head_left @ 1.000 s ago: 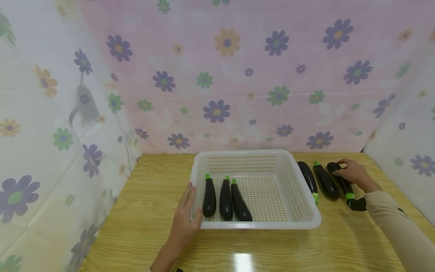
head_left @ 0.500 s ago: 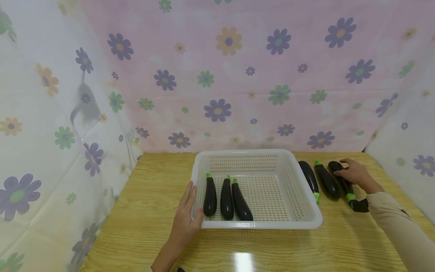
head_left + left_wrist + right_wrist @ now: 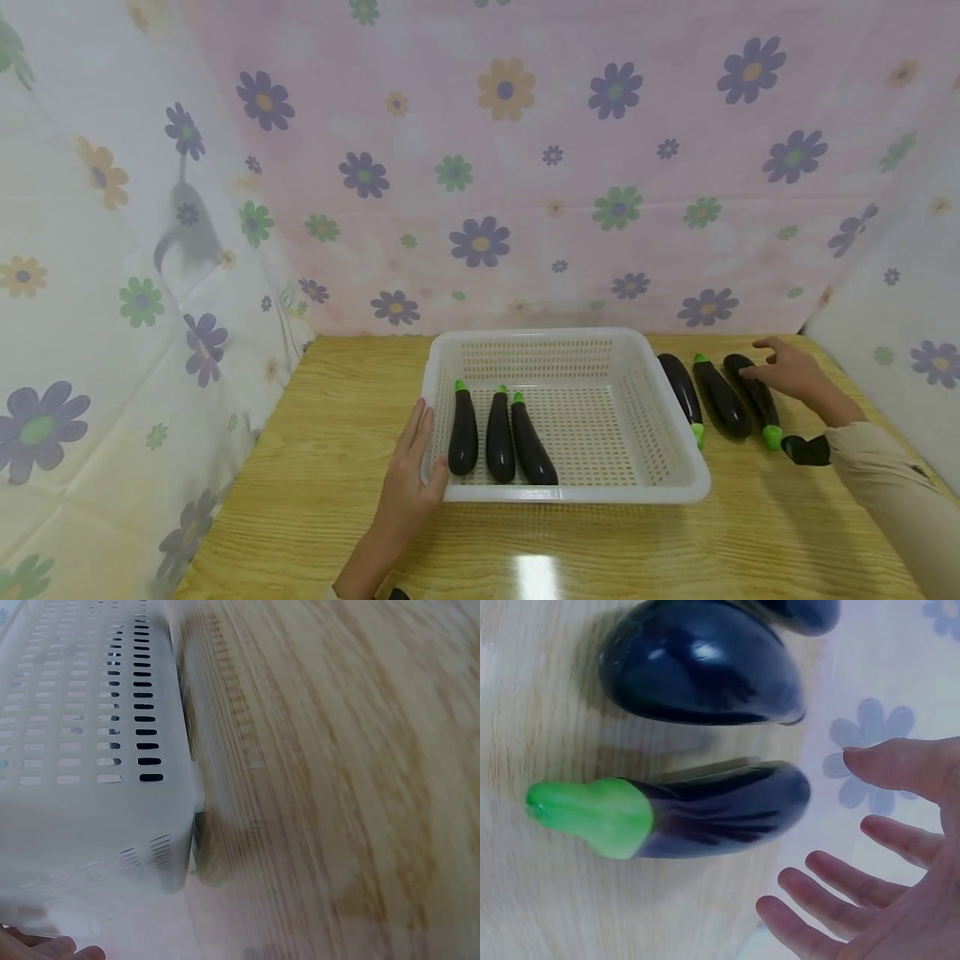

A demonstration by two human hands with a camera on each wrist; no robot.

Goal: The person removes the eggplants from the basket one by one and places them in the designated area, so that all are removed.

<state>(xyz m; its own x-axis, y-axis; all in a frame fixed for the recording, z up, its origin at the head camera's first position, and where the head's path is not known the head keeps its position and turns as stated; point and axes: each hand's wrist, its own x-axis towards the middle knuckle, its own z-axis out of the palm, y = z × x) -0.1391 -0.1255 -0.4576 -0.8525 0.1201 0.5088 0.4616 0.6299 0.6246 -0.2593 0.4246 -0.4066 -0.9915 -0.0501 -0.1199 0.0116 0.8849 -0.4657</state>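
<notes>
A white perforated plastic basket [image 3: 555,494] stands on the table with three dark eggplants inside: one at the left [image 3: 463,433], one beside it [image 3: 499,437], and a slanted one [image 3: 533,442]. My left hand [image 3: 408,492] rests along the basket's left wall, fingers straight, thumb at the front corner. To the basket's right lie three more eggplants: one against its wall [image 3: 678,387], a middle one [image 3: 722,396], and the rightmost one [image 3: 756,396], its green stem toward me. My right hand [image 3: 795,371] is over the rightmost eggplant; in the right wrist view its spread fingers hold nothing.
The wood-grain table [image 3: 337,417] extends left of the basket and in front of it. A floral cloth [image 3: 525,167] hangs behind the table and at both sides. Dark wrist-worn gear [image 3: 806,450] shows by the right sleeve.
My right hand has come off the rightmost eggplant and shifted slightly up and right, its fingers opening. That eggplant lies in about the same place. My left hand and the basket have not moved.
</notes>
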